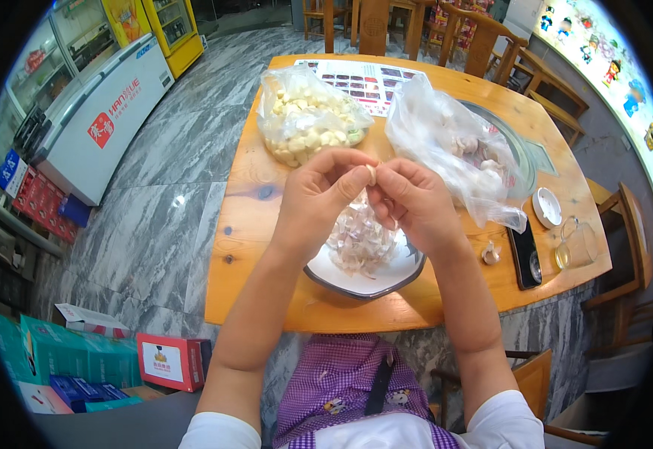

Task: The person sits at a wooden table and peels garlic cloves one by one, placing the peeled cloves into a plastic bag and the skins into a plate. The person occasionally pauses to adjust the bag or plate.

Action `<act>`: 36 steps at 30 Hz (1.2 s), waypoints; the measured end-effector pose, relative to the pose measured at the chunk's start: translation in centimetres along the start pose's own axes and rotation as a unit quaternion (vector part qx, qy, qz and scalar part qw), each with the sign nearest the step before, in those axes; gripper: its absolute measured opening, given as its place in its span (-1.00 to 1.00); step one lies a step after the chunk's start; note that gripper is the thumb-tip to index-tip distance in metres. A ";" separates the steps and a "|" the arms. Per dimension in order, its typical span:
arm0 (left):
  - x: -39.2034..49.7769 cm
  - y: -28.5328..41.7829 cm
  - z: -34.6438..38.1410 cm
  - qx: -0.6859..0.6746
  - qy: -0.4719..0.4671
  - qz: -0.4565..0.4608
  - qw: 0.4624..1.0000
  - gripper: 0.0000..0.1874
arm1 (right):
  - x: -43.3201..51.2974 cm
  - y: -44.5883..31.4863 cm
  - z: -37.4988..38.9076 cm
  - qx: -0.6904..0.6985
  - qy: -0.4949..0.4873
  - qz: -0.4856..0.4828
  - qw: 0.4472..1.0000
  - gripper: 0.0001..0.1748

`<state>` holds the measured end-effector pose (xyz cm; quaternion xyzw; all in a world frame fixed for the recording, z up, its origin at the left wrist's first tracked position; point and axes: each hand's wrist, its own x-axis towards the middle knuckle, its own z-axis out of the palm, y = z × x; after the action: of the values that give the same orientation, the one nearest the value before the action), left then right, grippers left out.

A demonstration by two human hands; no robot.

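Observation:
Between the fingertips of my left hand [326, 196] and my right hand [416, 196] is a small garlic clove [371, 174], pinched by both over a plate. Papery garlic skins [363, 241] are heaped on that white, dark-rimmed plate [360, 284]. Beyond my left hand, a clear plastic bag [309, 106] holds many peeled garlic cloves [315, 138]. A second plastic bag [433, 129], past my right hand, contains whole garlic bulbs [491, 168] and lies partly over a round glass tray. A partial garlic bulb [491, 253] rests on the wooden table [270, 269], right of my right forearm.
Right of the loose bulb lie a black phone [524, 255], a small white dish [547, 207] and a glass mug [578, 245]. A printed sheet [360, 78] is under the bags' far side. Wooden chairs [478, 45] stand beyond the table; boxes [172, 362] are at lower left.

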<state>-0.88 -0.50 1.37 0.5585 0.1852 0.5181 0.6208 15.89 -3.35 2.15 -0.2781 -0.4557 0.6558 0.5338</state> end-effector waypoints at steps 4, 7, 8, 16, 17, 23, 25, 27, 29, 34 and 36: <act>0.3 -0.5 0.0 -0.160 0.003 -0.048 0.986 -0.84 | 0.2 0.4 0.6 -0.083 0.043 -0.080 0.992 -0.83; 0.4 -0.7 -0.2 -0.227 0.004 -0.075 0.971 -0.86 | 0.0 0.5 0.8 -0.151 0.067 -0.127 0.978 -0.86; 0.4 -0.8 -0.3 -0.237 0.003 -0.081 0.968 -0.87 | -0.1 0.5 0.9 -0.169 0.069 -0.138 0.973 -0.86; 0.4 -1.5 -0.3 -0.202 0.009 -0.060 0.978 -0.93 | -0.2 0.8 1.4 -0.241 0.096 -0.166 0.951 -0.84; 0.4 -1.4 -0.2 -0.185 0.016 -0.050 0.981 -0.92 | -0.2 0.8 1.4 -0.231 0.104 -0.149 0.956 -0.85; 0.3 -1.2 0.1 -0.098 0.032 -0.004 0.995 -0.92 | -0.2 0.5 1.2 -0.230 0.098 -0.128 0.960 -0.86; 0.3 -1.2 0.1 -0.094 0.029 0.001 0.995 -0.93 | -0.2 0.5 1.2 -0.227 0.084 -0.144 0.960 -0.86; 0.3 -1.3 0.1 -0.088 0.032 0.000 0.996 -0.93 | -0.1 0.5 1.1 -0.232 0.091 -0.135 0.959 -0.87; 0.4 -1.4 0.0 -0.079 0.034 0.000 0.996 -0.93 | -0.1 0.6 0.9 -0.257 0.095 -0.131 0.953 -0.87; 0.4 -1.7 -0.2 -0.120 0.027 -0.032 0.992 -0.91 | -0.1 0.9 0.5 -0.256 0.101 -0.128 0.953 -0.89; 0.3 -1.5 -0.1 -0.144 0.025 -0.047 0.988 -0.88 | 0.0 0.8 0.4 -0.252 0.092 -0.136 0.954 -0.88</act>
<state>-0.16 0.08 0.08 0.4407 0.1499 0.5238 0.7134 15.17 -3.52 1.65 -0.3982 -0.5887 0.4124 0.5699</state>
